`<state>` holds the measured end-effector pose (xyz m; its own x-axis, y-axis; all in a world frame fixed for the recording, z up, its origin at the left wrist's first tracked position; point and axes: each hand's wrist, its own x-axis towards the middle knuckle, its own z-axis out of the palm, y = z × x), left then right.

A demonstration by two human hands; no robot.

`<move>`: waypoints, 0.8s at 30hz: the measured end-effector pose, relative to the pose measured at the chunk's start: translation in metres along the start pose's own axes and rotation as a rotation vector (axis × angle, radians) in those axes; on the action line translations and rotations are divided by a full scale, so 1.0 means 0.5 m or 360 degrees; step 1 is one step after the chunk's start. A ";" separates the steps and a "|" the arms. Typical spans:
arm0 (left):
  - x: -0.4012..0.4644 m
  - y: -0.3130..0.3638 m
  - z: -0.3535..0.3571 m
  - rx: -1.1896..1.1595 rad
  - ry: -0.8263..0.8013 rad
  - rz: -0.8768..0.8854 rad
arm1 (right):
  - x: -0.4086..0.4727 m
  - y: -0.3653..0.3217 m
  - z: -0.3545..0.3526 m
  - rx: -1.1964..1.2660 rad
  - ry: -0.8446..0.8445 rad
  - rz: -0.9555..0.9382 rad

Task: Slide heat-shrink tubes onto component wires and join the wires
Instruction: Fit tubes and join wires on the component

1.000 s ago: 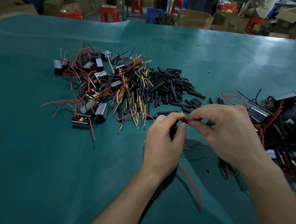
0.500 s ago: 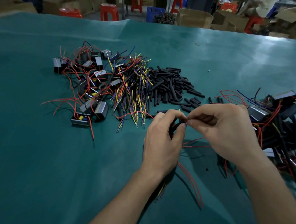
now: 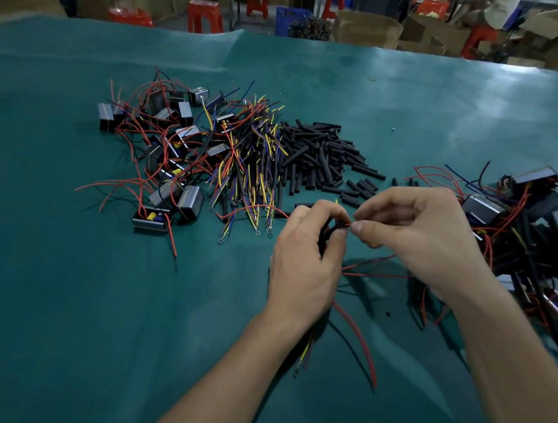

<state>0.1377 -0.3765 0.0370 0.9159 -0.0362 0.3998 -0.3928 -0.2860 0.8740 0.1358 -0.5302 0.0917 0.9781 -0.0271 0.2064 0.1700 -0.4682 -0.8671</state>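
Note:
My left hand (image 3: 303, 265) grips a bundle of black heat-shrink tubes and wires (image 3: 332, 229); thin yellow and dark wire ends hang out below its wrist. My right hand (image 3: 419, 236) pinches a red wire end right at the left thumb tip, so the two hands meet above the green mat. Long red wires (image 3: 359, 347) trail from under the hands toward me. A heap of loose black heat-shrink tubes (image 3: 317, 157) lies just beyond the hands. The component the red wires belong to is hidden by my right hand.
Grey box components with red wires (image 3: 170, 151) are piled at the left, with a bunch of coloured lead wires (image 3: 251, 167) beside them. Another tangle of components (image 3: 545, 222) fills the right edge. The green mat (image 3: 88, 312) covers the table. Stools and cartons stand beyond.
Both hands have stayed nearly in place. The right fingertips have closed in on the left thumb tip, and the red wire end now shows between them.

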 end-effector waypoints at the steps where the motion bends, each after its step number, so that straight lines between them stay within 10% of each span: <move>1: 0.000 0.001 0.000 0.0002 -0.0004 -0.0002 | 0.000 -0.001 0.000 0.0130 -0.0008 0.0070; 10: 0.000 -0.002 0.000 0.0031 -0.0001 0.0020 | 0.006 0.004 0.005 0.0630 -0.0023 0.0625; 24: 0.011 -0.011 0.003 -0.0116 0.0184 -0.0123 | -0.003 0.014 0.045 -0.0758 0.0407 -0.0782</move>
<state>0.1450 -0.3766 0.0337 0.9297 0.0949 0.3559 -0.3302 -0.2135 0.9195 0.1384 -0.5138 0.0752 0.7337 0.1073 0.6709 0.4548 -0.8112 -0.3676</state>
